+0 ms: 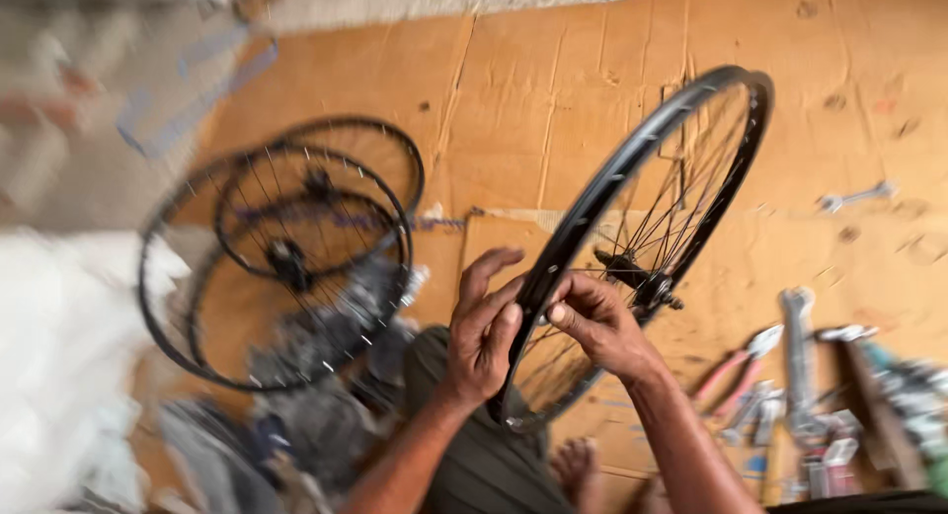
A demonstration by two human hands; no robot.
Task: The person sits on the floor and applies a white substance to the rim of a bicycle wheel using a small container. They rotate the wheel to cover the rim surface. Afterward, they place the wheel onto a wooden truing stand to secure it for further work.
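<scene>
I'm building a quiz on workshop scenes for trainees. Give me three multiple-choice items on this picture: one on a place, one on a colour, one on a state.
1. Where do the spare wheels lie?
A. To the left of the held wheel
B. On top of the tools
C. Behind the lone spanner

2. What colour is the rim of the held wheel?
A. Silver
B. Black
C. Red

3. How is the held wheel standing?
A. Flat on the cardboard
B. Hung from a hook
C. Up on edge between both hands

Answers:
1. A: the spare wheels are stacked on the cardboard floor, left of the held wheel.
2. B: its rim is black all round.
3. C: the left hand and the right hand grip its rim near the lower edge, and it stands tilted on edge.
</scene>
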